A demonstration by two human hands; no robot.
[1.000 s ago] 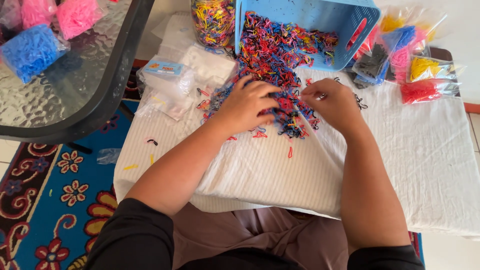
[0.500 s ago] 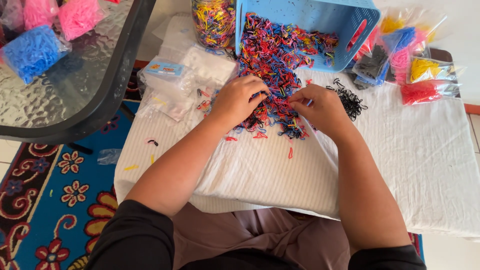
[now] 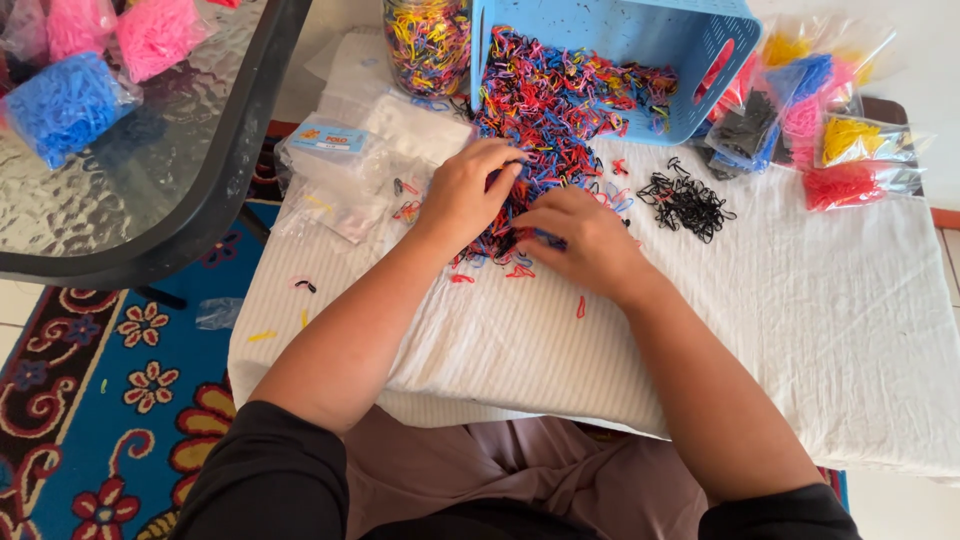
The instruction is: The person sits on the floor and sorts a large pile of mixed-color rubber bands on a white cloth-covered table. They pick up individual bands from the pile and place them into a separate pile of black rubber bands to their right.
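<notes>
both hands rest palm down on the pile of mixed coloured rubber bands (image 3: 560, 110) spilling from the tipped blue basket (image 3: 640, 40) at 12 o'clock. left hand (image 3: 470, 195) fingers spread into the pile; right hand (image 3: 590, 240) fingers curled, pinching unclear. black bands (image 3: 685, 200) lie at 2 o'clock on the white-clothed table (image 3: 800, 320).

The bands (image 3: 560, 110) are a red, blue, black and purple jumble spilling from a light-blue basket (image 3: 640, 40). A small black heap (image 3: 688, 203) lies right of it. The cloth (image 3: 800, 330) is white, finely ribbed. Far left, bags (image 3: 70, 100) show blue and pink. The rug (image 3: 110, 400) is blue with red flowers.
</notes>
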